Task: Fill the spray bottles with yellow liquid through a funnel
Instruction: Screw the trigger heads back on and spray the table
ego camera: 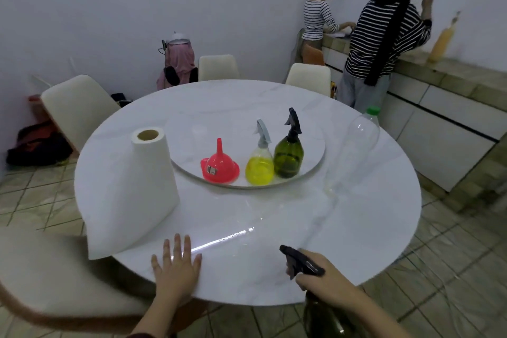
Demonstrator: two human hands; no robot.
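On the round turntable (192, 129) stand a red funnel (220, 166) turned upside down, a clear spray bottle (259, 164) holding yellow liquid, and a green spray bottle (289, 152) with a black trigger head. My right hand (321, 273) grips the neck of a third, dark spray bottle (326, 318) below the table's near edge; its black trigger head (301, 261) points left. My left hand (177, 266) lies flat on the white marble table (274, 217), fingers spread. An empty clear plastic bottle (362, 132) with a green cap stands at the right.
A tall paper towel roll (131, 192) stands at the table's left. White chairs (74, 107) ring the table. Two people in striped tops (384, 35) work at a tiled counter (439, 74) at the back right, where an orange bottle (441, 41) stands.
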